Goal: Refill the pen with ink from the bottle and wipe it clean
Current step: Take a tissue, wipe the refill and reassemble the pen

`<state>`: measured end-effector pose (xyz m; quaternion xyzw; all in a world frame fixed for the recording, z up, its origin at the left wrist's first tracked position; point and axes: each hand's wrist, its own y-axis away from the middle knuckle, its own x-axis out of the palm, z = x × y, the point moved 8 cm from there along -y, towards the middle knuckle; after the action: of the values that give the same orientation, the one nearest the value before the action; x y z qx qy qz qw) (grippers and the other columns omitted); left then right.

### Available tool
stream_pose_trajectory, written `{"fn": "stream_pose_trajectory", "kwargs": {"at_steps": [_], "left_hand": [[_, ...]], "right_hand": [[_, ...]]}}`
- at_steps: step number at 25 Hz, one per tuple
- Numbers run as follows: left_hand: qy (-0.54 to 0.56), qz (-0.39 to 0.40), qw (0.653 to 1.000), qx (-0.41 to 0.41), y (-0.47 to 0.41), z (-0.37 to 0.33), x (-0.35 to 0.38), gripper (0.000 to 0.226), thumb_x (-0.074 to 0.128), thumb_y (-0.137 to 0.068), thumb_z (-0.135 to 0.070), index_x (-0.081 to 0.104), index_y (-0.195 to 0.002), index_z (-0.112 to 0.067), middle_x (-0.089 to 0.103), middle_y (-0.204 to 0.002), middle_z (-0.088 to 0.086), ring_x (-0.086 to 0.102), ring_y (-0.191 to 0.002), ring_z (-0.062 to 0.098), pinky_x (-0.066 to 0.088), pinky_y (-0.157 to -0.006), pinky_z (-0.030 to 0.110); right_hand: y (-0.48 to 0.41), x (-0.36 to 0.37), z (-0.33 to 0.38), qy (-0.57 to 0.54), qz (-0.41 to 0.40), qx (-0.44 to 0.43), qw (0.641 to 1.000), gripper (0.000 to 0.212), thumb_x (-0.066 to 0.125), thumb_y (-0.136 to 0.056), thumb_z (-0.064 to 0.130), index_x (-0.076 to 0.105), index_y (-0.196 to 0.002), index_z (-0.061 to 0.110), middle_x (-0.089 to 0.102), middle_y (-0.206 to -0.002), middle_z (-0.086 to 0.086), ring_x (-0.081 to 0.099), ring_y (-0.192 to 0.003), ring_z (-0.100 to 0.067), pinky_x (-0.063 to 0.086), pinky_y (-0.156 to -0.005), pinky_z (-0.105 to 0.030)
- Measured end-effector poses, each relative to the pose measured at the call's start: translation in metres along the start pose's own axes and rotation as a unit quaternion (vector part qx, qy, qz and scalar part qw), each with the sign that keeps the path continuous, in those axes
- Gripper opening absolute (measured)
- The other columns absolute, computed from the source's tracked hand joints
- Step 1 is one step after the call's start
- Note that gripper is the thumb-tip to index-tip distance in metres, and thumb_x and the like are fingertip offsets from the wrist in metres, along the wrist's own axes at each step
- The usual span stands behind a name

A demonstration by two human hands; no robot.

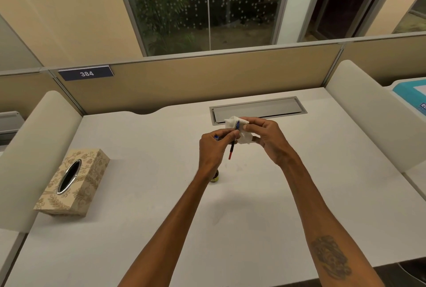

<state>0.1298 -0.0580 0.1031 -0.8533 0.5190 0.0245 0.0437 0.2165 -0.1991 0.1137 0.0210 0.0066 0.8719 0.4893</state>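
Pale desk [138, 194] in a partitioned cubicle, dark window glass beyond. Held the pen [232, 148] above the desk's middle, long axis steep: red end down and toward the body, blue end up and away, buried in the tissue [230, 123]. Gripped the shaft at mid-length with the left hand [212, 150], fingers curled round it. Clutched a small blue piece there too, perhaps the cap, too hidden to tell. Pinched the tissue round the upper tip with the right hand [267, 139], thumb and fingers clamped on the paper. Stood the ink bottle [216, 177] on the desk just under the left wrist, mostly covered. Judged wiping in hand, with any stroke likely to run along that axis, right hand nearer the tip and left hand anchoring.
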Motion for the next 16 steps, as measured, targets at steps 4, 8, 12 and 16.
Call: {"fn": "stream_pose_trajectory", "kwargs": {"at_steps": [4, 8, 12, 16], "left_hand": [[-0.007, 0.001, 1.0, -0.011, -0.002, -0.002, -0.004, 0.008, 0.076, -0.083, -0.036, 0.075, -0.09, -0.041, 0.073, -0.075, -0.024, 0.069, -0.079, -0.008, 0.055, -0.072, 0.017], [-0.007, 0.04, 0.999, 0.001, 0.0, -0.015, 0.001, 0.022, 0.076, -0.083, -0.037, 0.072, -0.073, -0.056, 0.073, -0.076, -0.029, 0.067, -0.079, -0.012, 0.05, -0.059, 0.006], [-0.001, 0.067, 0.998, 0.004, -0.001, -0.017, 0.008, 0.021, 0.076, -0.085, -0.027, 0.073, -0.078, -0.047, 0.072, -0.074, -0.029, 0.067, -0.073, -0.012, 0.047, -0.058, 0.003], [-0.004, 0.086, 0.996, 0.005, -0.001, -0.018, 0.011, 0.018, 0.075, -0.086, -0.024, 0.07, -0.084, -0.041, 0.07, -0.071, -0.032, 0.066, -0.073, -0.013, 0.048, -0.06, 0.002]], "right_hand": [[0.004, 0.001, -0.001, -0.064, 0.049, 0.023, 0.996, 0.026, 0.05, -0.101, 0.025, 0.074, -0.11, 0.02, 0.073, -0.112, -0.003, 0.066, -0.109, -0.021, 0.056, -0.092, -0.033], [0.002, -0.006, -0.003, -0.04, 0.038, 0.019, 0.998, 0.031, 0.057, -0.094, 0.024, 0.066, -0.122, 0.013, 0.066, -0.128, -0.009, 0.056, -0.126, -0.029, 0.038, -0.112, -0.045], [0.006, 0.0, -0.002, -0.039, 0.068, 0.027, 0.997, 0.043, 0.061, -0.083, 0.03, 0.064, -0.124, 0.018, 0.07, -0.122, -0.002, 0.059, -0.121, -0.026, 0.043, -0.106, -0.035], [0.008, 0.001, -0.002, -0.021, 0.062, 0.029, 0.997, 0.037, 0.062, -0.08, 0.034, 0.069, -0.114, 0.021, 0.074, -0.109, 0.002, 0.065, -0.107, -0.018, 0.048, -0.096, -0.027]]}}
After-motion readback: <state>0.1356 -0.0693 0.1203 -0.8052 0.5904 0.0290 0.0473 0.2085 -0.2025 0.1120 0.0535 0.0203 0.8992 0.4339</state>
